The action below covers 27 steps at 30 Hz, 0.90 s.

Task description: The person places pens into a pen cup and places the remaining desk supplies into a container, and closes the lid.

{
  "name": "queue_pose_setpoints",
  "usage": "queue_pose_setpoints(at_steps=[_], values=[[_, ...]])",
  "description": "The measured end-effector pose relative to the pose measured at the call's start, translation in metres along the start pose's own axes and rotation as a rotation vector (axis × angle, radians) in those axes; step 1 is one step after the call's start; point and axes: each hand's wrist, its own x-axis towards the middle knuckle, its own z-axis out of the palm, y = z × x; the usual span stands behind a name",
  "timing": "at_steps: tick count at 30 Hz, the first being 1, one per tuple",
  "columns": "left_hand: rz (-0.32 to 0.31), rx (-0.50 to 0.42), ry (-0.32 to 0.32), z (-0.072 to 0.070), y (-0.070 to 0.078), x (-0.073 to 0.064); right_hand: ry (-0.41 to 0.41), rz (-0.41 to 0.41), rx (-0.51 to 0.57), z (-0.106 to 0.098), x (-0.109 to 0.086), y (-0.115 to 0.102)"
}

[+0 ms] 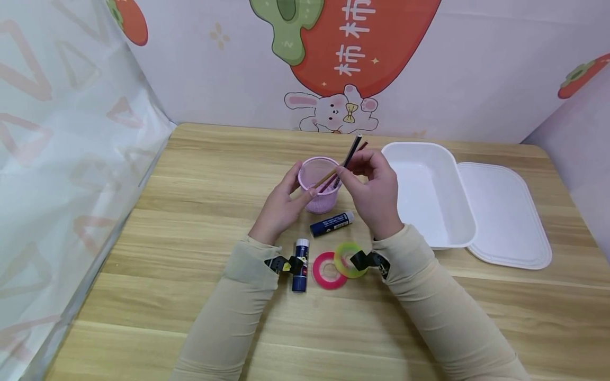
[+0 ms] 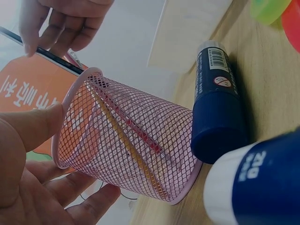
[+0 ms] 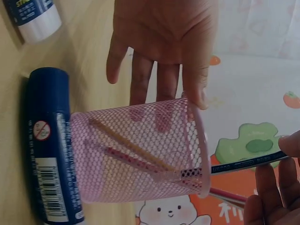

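Observation:
A pink mesh pen cup stands on the wooden table, and my left hand grips it near the rim, thumb at one side and fingers round the other. My right hand pinches a black pencil whose lower end is inside the cup. Through the mesh show a yellow pencil and a red patterned pencil, both leaning in the cup. Close in front of the cup lies a dark blue glue stick; a second glue stick lies by my left wrist.
A pink tape roll and a yellow-green tape roll overlap between my forearms. To the right sits a white plastic tub, with a white lid beside it. A printed cloth hangs behind the table.

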Motion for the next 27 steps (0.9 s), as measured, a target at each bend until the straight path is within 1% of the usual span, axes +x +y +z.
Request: queue_pose_setpoints(at_steps=[6, 15, 27], values=[[0.019, 0.003, 0.002, 0.000, -0.001, 0.000, 0.006, 0.028, -0.019, 0.001, -0.003, 0.008], [0.016, 0.002, 0.006, 0.000, -0.001, 0.000, -0.001, 0.047, -0.030, 0.002, -0.008, 0.015], [0.027, 0.003, 0.009, 0.001, -0.003, 0.001, 0.017, 0.046, -0.032, 0.000, -0.012, 0.020]])
